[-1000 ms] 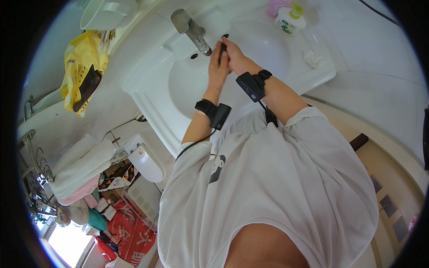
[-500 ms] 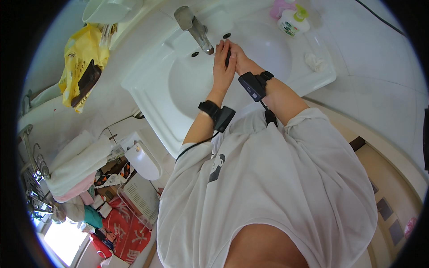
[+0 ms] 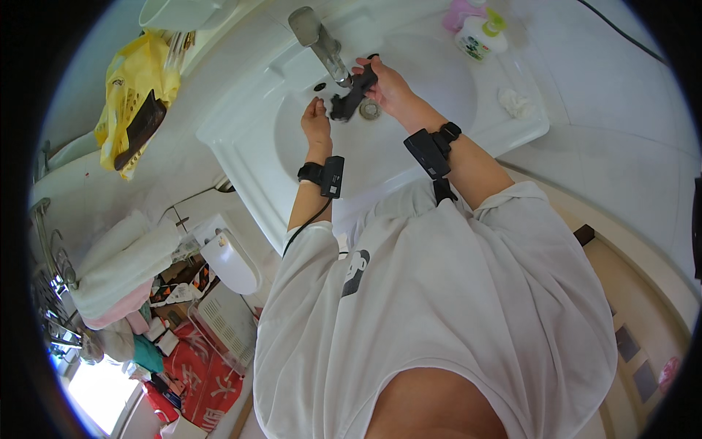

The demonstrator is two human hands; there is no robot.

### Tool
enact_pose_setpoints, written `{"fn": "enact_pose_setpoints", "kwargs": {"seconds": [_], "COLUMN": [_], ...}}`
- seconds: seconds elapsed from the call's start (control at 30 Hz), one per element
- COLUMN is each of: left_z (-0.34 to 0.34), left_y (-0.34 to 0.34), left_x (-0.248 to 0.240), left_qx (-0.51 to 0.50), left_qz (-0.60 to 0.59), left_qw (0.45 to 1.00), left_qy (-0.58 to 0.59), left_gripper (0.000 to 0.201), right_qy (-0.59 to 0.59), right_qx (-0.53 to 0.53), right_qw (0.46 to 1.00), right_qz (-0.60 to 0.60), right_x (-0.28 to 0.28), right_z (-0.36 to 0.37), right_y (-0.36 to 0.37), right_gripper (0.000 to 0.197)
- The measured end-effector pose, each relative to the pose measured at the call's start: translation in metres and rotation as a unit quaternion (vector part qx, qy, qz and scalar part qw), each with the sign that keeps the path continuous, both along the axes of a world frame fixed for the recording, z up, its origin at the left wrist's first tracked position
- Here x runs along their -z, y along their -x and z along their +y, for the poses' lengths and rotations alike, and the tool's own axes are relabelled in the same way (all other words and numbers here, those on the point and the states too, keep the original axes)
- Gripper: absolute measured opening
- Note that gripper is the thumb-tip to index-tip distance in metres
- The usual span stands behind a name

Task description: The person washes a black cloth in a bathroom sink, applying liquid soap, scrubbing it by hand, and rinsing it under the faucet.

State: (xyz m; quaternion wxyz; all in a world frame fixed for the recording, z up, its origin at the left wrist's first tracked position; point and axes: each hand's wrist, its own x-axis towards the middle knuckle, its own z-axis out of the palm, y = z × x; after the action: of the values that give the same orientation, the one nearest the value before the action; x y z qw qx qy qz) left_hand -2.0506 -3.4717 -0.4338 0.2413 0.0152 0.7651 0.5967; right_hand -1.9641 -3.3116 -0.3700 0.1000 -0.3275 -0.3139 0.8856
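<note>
Over the white washbasin (image 3: 241,139), my right hand (image 3: 391,89) is closed round the upper end of a limp black cloth (image 3: 356,92), perhaps a sock; its exact kind is unclear. The cloth hangs down to the left, just below the spout of the chrome faucet (image 3: 322,45). My left hand (image 3: 316,124) is at the left side of the bowl, fingers curled together close to the cloth's lower end. A small gap seems to separate them, and anything between those fingers is too small to make out. The round drain (image 3: 370,110) shows beside the cloth.
A white pump bottle (image 3: 480,38) with a green top and a pink container (image 3: 462,13) stand on the basin's far right corner. A crumpled white wad (image 3: 516,102) lies on its right rim. At left hangs a yellow bag (image 3: 131,88). Black devices are strapped to both wrists.
My hands were pressed together round the black thing. Now they are apart: the left has moved left and nearer to me, and the cloth hangs unfolded from the right.
</note>
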Motion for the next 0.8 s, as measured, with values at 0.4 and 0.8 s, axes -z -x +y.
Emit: {"fn": "enact_pose_setpoints", "kwargs": {"seconds": [0.4, 0.8], "left_z": [0.033, 0.027], "left_y": [-0.028, -0.021], "left_x": [-0.034, -0.014], "left_qx": [0.121, 0.195], "left_qz": [0.022, 0.076], "left_qw": [0.988, 0.976], "left_qy": [-0.089, -0.061], "left_gripper": [0.024, 0.024], "right_qy": [-0.062, -0.04], "right_qx": [-0.046, -0.034], "right_qw": [0.996, 0.998], "right_qz": [0.044, 0.026], "right_x": [-0.016, -0.018], "right_z": [-0.004, -0.003], "right_y": [-0.003, -0.005], "right_gripper": [0.047, 0.04]}}
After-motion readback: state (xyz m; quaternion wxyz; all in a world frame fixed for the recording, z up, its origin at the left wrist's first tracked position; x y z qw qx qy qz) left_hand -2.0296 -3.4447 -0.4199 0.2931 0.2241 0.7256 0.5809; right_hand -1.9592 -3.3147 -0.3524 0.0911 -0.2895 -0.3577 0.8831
